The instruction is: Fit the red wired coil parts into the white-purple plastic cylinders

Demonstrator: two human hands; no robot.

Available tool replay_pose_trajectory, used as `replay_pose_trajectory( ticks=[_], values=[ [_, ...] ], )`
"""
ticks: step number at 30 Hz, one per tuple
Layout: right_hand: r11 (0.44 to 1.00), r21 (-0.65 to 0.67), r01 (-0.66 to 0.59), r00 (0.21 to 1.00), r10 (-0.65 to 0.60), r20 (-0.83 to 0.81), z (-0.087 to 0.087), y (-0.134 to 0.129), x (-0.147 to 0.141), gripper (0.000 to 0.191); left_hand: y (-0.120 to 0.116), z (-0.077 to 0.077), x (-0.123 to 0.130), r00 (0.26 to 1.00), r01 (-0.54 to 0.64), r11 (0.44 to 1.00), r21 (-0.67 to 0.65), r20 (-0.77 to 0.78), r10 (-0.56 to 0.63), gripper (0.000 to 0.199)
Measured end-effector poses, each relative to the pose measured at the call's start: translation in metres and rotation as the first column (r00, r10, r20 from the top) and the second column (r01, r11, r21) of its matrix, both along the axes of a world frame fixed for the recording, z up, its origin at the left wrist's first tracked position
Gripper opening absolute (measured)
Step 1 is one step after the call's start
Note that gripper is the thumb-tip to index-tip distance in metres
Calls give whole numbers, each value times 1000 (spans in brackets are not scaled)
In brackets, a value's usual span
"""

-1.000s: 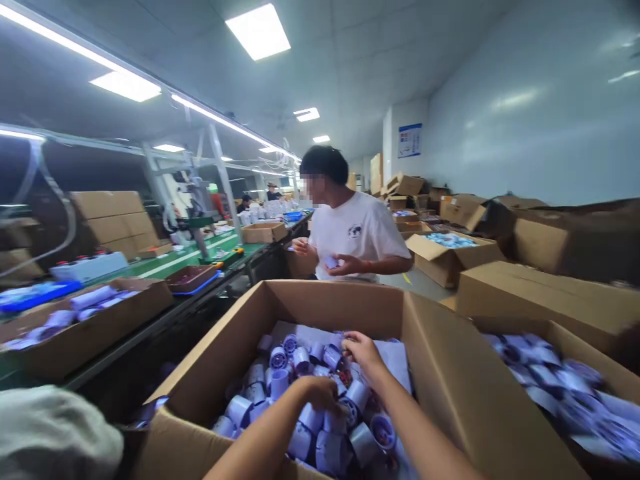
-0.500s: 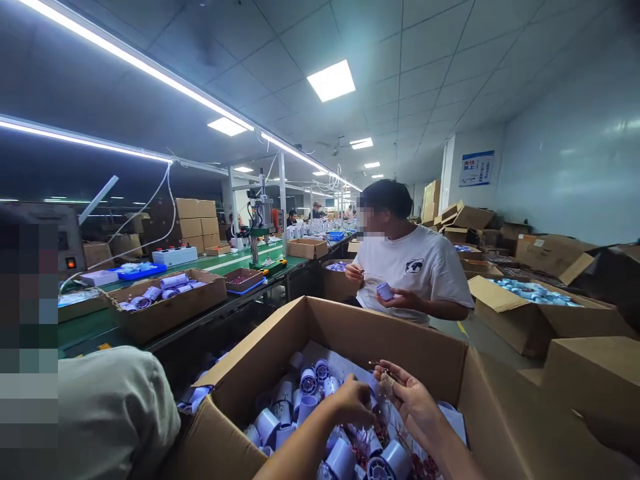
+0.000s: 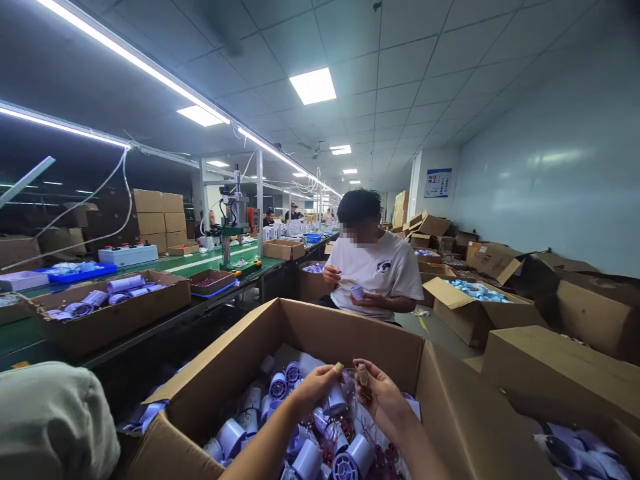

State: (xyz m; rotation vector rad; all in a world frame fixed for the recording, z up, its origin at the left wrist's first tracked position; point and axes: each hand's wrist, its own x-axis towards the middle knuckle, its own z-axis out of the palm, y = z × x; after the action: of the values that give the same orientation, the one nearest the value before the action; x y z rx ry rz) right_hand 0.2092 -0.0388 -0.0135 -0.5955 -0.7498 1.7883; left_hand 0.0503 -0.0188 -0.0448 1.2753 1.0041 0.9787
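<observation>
A thin, dark strand of wire (image 3: pixel 349 369) spans the small gap between the two bare hands, over the middle of a large, open brown cardboard box (image 3: pixel 350 328). The left hand (image 3: pixel 317 389) has thumb and finger pinched on one end; the right hand (image 3: pixel 384 397) pinches the other, its fingers curled in. The hands are near each other but apart, and a tan wrap (image 3: pixel 363 375) covers a fingertip of the right one. What hangs beneath the right fingertips is too small to make out.

Below them, smooth, pale violet-white plastic cylinders (image 3: pixel 307 460) lie jumbled in the box, some on their sides with spoked ends showing. Tangled clusters of thin red wires (image 3: pixel 346 427) lie among them.

Just past the far wall, a co-worker in a white T-shirt (image 3: pixel 393 267) holds a small pale violet cup-shaped part (image 3: pixel 357 292), head bent toward it. At lower left is a rounded fold of pale grey fabric (image 3: pixel 55 420).

Along the left runs a long green-topped desk (image 3: pixel 175 265), bearing a shallow brown carton (image 3: pixel 120 328) of similar cylinders, a pale box with red buttons (image 3: pixel 129 255) and a grey upright press machine (image 3: pixel 239 213). On the right, an open brown carton (image 3: pixel 454 320) holds light-blue pieces (image 3: pixel 477 291).
</observation>
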Motion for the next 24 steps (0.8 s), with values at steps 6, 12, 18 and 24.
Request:
replay_pose_trajectory(
  ticks=[6,12,18,24],
  values=[
    [993,-7,121,985,-119,125,-1,13,19,29,-3,10,-6,999,-7,1000,-13,45,7,56],
    [992,-34,-126,990,128,60,10,-4,23,31,-13,22,-5,999,32,999,-22,29,-31,55],
    [987,72,-145,980,153,-124,17,-13,11,29,-17,25,-7,985,139,988,-64,112,-131,50],
    [996,65,-64,996,67,-61,17,-12,12,37,-12,15,-8,968,131,986,-103,229,-105,54]
  ],
)
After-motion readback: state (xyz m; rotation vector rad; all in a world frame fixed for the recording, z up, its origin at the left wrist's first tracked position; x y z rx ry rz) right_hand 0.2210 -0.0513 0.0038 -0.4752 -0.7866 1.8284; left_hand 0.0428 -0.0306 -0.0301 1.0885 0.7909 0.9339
